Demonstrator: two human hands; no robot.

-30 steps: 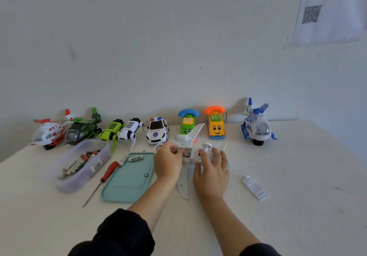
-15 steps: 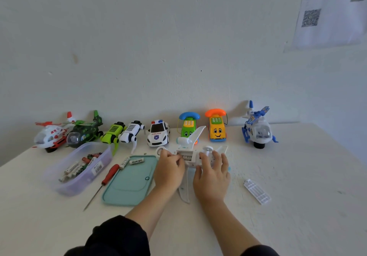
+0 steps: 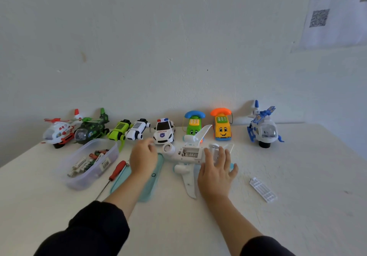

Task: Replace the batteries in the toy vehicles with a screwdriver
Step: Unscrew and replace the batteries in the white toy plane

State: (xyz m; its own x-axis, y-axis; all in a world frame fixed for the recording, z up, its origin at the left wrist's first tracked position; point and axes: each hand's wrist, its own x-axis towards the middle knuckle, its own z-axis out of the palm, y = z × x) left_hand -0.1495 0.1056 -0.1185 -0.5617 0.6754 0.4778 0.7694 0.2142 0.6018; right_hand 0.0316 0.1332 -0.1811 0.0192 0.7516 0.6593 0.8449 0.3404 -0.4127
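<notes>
Under right hand (image 3: 215, 173) spread flat, toy plane (image 3: 188, 154) half-hidden, left hand (image 3: 143, 156) grip blurred, unclear

Soft, even daylight with faint shadows fills the wide-angle view, edges bow and smear, and the left hand (image 3: 143, 155) is slightly motion-blurred.

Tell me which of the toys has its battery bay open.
The white plane, lying belly-up under the right hand. Its bay is uncovered; the other toys stand upright along the wall.
</notes>
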